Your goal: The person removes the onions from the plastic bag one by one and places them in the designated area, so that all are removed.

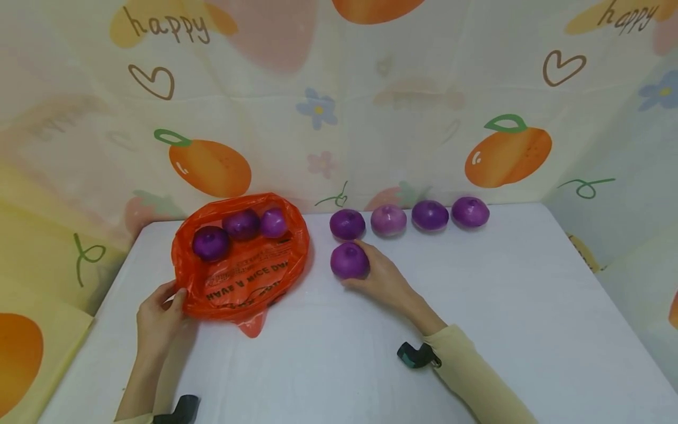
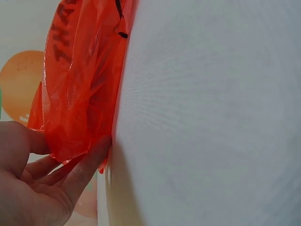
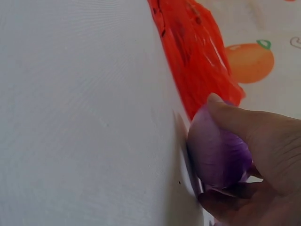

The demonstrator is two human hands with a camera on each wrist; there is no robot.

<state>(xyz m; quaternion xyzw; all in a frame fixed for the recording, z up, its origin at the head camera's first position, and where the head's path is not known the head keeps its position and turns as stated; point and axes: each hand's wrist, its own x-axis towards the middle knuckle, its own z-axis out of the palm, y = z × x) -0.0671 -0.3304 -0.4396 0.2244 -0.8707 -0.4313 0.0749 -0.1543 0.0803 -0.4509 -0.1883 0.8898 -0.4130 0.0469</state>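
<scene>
While a white table (image 1: 328,365) is supporting a red bag (image 1: 241,277), the left hand (image 1: 159,316) is pinching its rim (image 1: 182,259), the right hand (image 1: 386,281) is gripping an onion (image 1: 349,261) in front of four lined-up onions (image 1: 389,221), and three others (image 1: 241,225) are lying in the bag.

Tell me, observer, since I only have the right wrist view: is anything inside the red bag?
Observer: Yes, three purple onions lie in the red bag.
Operator: Is the left hand touching it?
Observer: Yes, it pinches the edge on its own side between thumb and fingers.
Operator: Besides the held onion, how many sit outside?
Observer: Four onions, in a row along the back of the table.
</scene>
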